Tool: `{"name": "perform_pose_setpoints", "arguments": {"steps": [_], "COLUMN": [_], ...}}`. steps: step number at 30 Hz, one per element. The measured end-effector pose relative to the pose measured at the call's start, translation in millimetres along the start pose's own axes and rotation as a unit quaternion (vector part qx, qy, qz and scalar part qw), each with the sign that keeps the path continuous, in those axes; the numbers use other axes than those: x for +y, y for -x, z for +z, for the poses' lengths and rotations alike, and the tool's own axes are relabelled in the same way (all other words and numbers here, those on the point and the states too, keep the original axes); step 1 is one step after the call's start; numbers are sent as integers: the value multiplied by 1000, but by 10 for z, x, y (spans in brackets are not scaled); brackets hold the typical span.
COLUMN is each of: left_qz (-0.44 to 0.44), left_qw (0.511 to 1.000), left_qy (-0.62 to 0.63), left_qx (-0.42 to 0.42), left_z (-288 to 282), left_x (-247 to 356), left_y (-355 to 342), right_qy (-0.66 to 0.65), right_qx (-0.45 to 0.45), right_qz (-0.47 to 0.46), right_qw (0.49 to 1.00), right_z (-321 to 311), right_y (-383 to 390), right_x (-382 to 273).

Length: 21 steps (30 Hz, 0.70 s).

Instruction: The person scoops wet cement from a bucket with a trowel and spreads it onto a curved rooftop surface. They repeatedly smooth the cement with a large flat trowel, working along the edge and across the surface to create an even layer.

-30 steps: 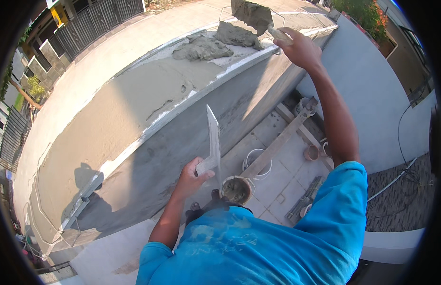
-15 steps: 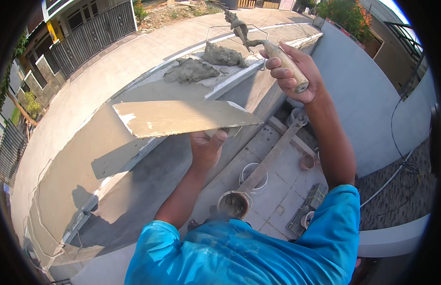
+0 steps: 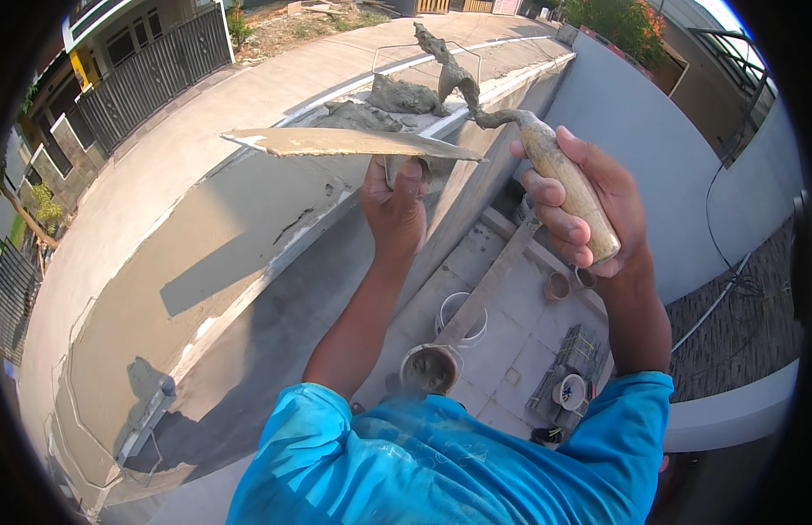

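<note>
My left hand [image 3: 395, 206] is closed on the grip beneath a plastering float [image 3: 336, 142], a long flat board smeared with mortar and seen almost edge-on. In my right hand [image 3: 611, 201] is a trowel [image 3: 570, 188], held by its thick, worn, rounded handle. Its bent neck and narrow blade point up and away, caked with grey mortar. Behind the float's far edge, two heaps of wet mortar [image 3: 404, 94] sit on top of the low wall; the float partly hides the nearer one. Fresh plaster [image 3: 222, 227] covers the wall top to the left, with a dark gouge near its inner edge.
Below me, a mortar-filled bucket [image 3: 428, 369] and a white bucket [image 3: 461, 318] stand by a long wooden plank [image 3: 493, 284]. A small tub [image 3: 569, 392] is at the lower right. Bent wire [image 3: 69, 385] rises along the wall's left end. A pale wall [image 3: 651, 140] curves at right.
My left hand has moved up and slightly right, tipping the float nearly edge-on. My right hand has come lower and to the right with the trowel. A gouge now shows in the plaster.
</note>
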State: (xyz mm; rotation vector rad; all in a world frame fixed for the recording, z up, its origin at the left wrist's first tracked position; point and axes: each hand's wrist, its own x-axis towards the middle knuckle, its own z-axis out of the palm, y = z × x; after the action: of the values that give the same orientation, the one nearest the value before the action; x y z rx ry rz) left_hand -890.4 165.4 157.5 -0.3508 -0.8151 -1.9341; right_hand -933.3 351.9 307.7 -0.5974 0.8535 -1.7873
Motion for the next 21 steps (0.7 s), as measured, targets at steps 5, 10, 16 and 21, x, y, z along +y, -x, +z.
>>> {"name": "perform_pose_setpoints", "arguments": {"steps": [5, 10, 16, 21], "left_qz": [-5, -4, -39, -45], "left_qw": [1000, 1000, 999, 998], "left_qy": [-6, 16, 0, 37], "left_qx": [1, 2, 12, 30], "left_z": [111, 64, 131, 49], "left_x": [-82, -150, -113, -209], "left_y": [39, 18, 156, 68], "right_qy": [140, 222, 259, 254], "right_qx": [119, 148, 168, 195], "right_qz": [20, 51, 85, 104], "right_qw": [983, 962, 947, 942], "right_z": [171, 233, 222, 278], "right_y": [138, 316, 656, 951], "right_x": [134, 203, 189, 254]}}
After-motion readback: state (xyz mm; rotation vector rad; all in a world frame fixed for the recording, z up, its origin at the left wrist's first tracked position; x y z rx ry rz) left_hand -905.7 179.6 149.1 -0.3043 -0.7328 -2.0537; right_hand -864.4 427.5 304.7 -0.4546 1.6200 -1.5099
